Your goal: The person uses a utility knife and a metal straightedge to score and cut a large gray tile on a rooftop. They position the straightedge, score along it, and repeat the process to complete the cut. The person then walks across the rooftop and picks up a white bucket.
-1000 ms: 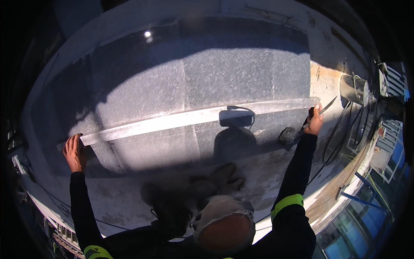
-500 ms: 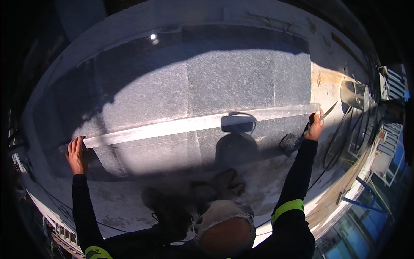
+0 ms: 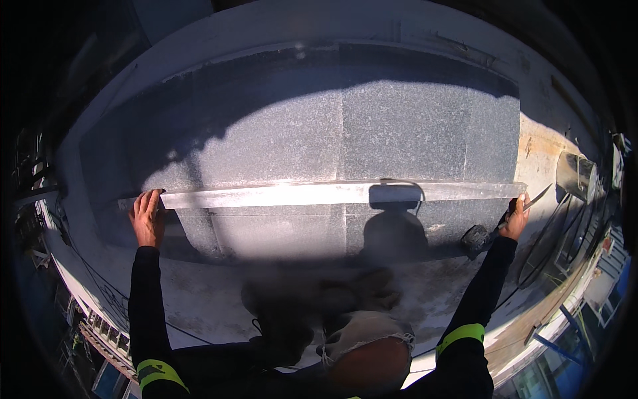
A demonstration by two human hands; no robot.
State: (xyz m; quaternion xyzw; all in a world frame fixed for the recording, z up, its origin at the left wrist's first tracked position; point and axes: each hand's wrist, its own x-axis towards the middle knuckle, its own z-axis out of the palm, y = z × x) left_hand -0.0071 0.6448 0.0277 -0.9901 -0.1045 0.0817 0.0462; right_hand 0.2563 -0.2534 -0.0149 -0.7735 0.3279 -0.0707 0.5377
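Note:
A long, flat, pale metal strip [image 3: 286, 195] lies across a grey speckled metal sheet [image 3: 405, 133]. Near its left end, my left hand [image 3: 147, 221] is closed on the strip, fingers bent over the edge; a small dark bit shows by the fingertips, too small to name. At the other end my right hand [image 3: 516, 221] presses the strip with its thumb. The same hand also grips a dark tool with a thin pointed blade [image 3: 538, 199], which sticks out to the right; its handle is mostly hidden. Left of that wrist rests a dark rounded object [image 3: 475, 239].
A tilted metal cylinder [image 3: 575, 175] stands right of the sheet, with dark cables [image 3: 546, 229] beside it. My knee in torn, pale trousers [image 3: 369, 359] is at the near edge. Shadow covers the sheet's far and left parts; my own shadow falls across the strip.
The view has turned a little, so the strip and sheet look more level and sit farther right. Both hands keep hold of the strip's ends. The strip shows no clear shift on the sheet.

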